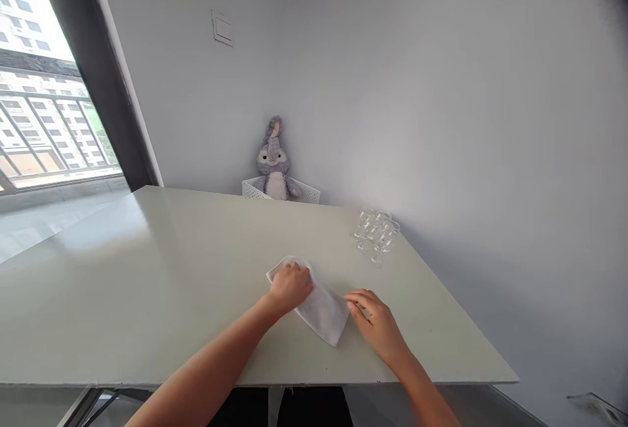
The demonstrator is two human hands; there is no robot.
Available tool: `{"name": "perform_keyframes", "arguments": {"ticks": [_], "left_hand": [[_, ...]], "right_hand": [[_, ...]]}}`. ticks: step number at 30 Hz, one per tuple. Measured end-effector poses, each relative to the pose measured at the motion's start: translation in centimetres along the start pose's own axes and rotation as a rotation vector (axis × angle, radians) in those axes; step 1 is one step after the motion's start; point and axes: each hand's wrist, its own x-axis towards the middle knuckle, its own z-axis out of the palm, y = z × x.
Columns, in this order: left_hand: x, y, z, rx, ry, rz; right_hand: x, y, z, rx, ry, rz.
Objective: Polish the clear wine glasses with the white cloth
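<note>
Cloth (324, 312) lies under curled left hand (292, 285), grip unclear; right hand (379, 324) pinches its corner.

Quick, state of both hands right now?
Left hand: curled on the white cloth; whether it grips any can't be told.
Right hand: closed, pinching the white cloth's edge at the fingertips.

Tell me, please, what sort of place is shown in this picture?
Probably a room in an apartment: a plush toy sits in a white basket, stemmed glasses stand on the table, and a railing, perhaps a balcony's, shows outside.
</note>
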Motion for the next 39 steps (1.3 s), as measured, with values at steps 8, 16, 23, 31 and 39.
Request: {"name": "perform_keyframes", "arguments": {"ticks": [8, 16, 23, 31, 39], "left_hand": [[-0.8, 4.6, 3.2, 0.145, -0.116, 0.231], [5.0, 2.7, 5.0, 0.005, -0.125, 0.264], [12.5, -2.4, 4.4, 0.033, -0.118, 0.165], [15.8, -12.8, -0.6, 0.136, -0.090, -0.195], [9.6, -25.7, -6.6, 0.192, 0.038, -0.571]], "right_hand": [[7.3, 1.1, 0.7, 0.022, 0.000, -0.147], [9.0, 7.6, 3.3, 0.280, 0.096, 0.216], [9.1, 9.0, 3.5, 0.157, 0.079, 0.251], [9.1, 9.6, 3.7, 0.116, 0.045, 0.294], [9.2, 9.6, 3.7, 0.118, 0.026, 0.349]]}}
